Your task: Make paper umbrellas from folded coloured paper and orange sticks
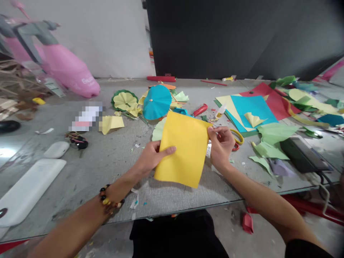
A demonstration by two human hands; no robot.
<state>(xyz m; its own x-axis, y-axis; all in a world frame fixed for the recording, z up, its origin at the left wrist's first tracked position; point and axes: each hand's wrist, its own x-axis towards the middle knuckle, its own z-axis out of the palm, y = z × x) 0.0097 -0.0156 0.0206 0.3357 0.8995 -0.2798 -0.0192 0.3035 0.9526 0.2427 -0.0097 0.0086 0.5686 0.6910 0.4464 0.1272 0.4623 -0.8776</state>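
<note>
The left hand [152, 157] and right hand [221, 145] hold a rectangular sheet of yellow paper [186, 150] by its side edges, fingers [168, 150] clenched on it, over the grey tabletop [118, 172], near a round teal paper parasol [157, 102] and scattered green paper scraps [274, 132].

The left hand [153, 156] could pass leftward over the grey tabletop [113, 168]; scissors [238, 136] block the right hand [221, 145].

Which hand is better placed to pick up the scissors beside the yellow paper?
Probably the right hand: it pinches the upper edge of the yellow paper and lies right beside the scissors. The left hand is on the paper's far side, and could likely hold the sheet alone.
</note>
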